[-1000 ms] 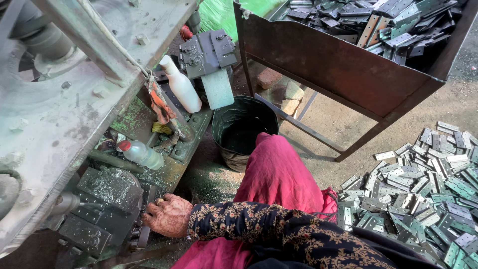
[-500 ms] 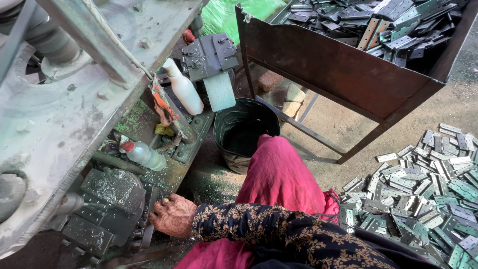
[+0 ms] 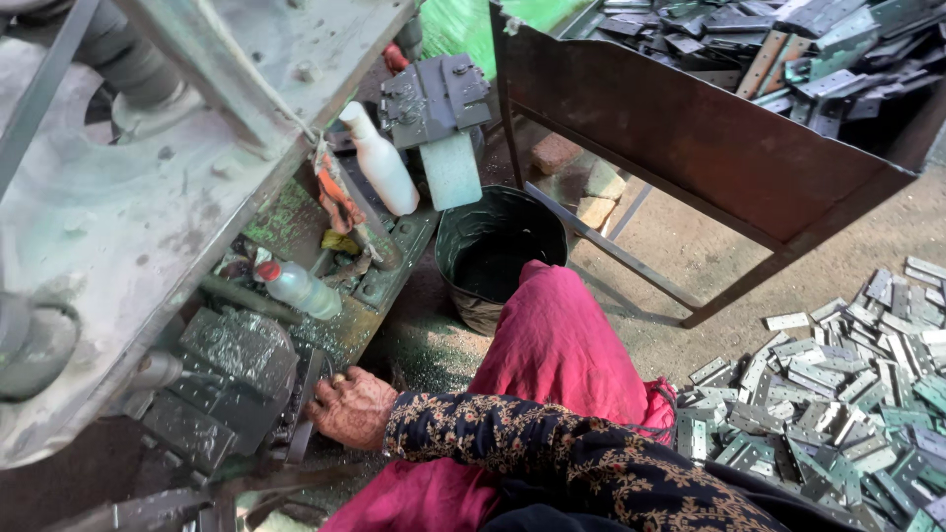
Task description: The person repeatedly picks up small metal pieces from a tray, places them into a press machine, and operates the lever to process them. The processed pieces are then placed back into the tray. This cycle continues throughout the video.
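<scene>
While the right hand stays out of view, the left hand [image 3: 352, 406] rests with fingers curled, grasping nothing discernible, against the flat metal piece [image 3: 301, 424] standing upright at the press bed's [image 3: 340, 340] near edge.

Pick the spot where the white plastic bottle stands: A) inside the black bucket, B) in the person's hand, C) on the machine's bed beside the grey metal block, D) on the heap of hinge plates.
C: the white plastic bottle stands upright on the machine's bed, next to the grey metal block, up and left of the black bucket.
</scene>
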Demonstrator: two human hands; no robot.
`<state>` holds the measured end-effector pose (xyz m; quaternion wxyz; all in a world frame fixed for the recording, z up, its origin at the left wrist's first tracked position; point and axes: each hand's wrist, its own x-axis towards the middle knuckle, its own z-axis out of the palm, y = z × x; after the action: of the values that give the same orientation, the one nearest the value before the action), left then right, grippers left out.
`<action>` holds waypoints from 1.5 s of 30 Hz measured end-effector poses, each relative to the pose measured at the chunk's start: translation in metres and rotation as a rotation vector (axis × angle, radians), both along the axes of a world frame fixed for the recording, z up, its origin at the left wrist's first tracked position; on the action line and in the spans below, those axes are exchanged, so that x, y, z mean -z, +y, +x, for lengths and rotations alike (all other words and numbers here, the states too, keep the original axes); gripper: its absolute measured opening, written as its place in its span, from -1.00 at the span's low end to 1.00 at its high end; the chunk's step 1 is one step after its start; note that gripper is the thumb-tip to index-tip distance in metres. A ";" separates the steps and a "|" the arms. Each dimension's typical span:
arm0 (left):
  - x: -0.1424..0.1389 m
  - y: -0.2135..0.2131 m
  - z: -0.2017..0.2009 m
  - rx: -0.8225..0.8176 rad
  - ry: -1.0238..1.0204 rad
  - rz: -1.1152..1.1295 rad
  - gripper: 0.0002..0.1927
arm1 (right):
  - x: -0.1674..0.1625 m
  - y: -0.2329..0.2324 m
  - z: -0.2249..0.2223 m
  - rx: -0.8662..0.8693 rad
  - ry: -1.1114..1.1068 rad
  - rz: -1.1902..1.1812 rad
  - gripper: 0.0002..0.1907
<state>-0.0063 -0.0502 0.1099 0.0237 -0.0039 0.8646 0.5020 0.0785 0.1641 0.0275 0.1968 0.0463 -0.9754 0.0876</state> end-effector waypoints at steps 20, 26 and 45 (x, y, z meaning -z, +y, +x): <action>0.069 0.101 -0.023 -0.033 0.644 -0.440 -0.50 | -0.014 0.030 0.019 0.083 -0.070 -0.031 -0.62; 0.079 0.097 0.017 0.081 0.458 -0.764 -0.50 | -0.043 0.021 0.018 0.167 -0.152 -0.002 -0.57; 0.089 0.100 -0.046 0.109 0.374 -0.977 -0.58 | 0.046 0.048 0.021 0.196 -0.640 -0.166 -0.48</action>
<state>-0.0519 0.0500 0.0206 -0.1093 0.1202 0.9862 0.0307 0.0992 0.2118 -0.0186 -0.1086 -0.0939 -0.9770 0.1575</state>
